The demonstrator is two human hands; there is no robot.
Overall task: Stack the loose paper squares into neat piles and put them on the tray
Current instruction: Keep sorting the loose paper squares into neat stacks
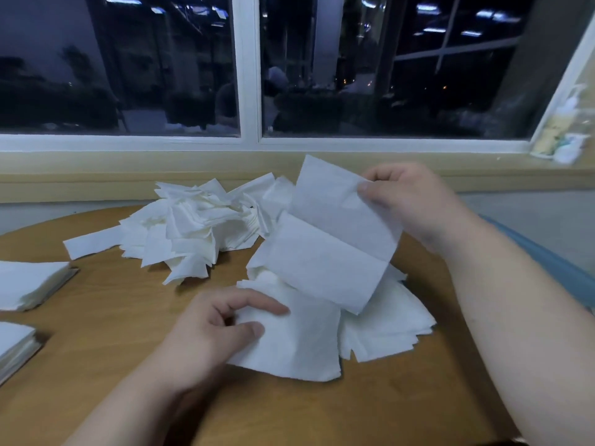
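My right hand (409,201) pinches the top corner of a long white paper sheet (335,246) and holds it up above the table; the sheet shows a fold line and hangs down over a rough pile of paper squares (386,323) in front of me. My left hand (219,326) rests on the near left part of that pile, thumb and forefinger pinching the top square (289,346). A big loose heap of crumpled squares (193,226) lies farther back on the left. Two neat stacks (29,284) (13,346) sit at the left edge; I cannot see a tray under them.
The round wooden table (112,317) stands against a beige sill below a dark window (251,75). A blue surface (547,262) shows beyond the table's right edge. Some clutter (566,136) sits on the sill at the far right.
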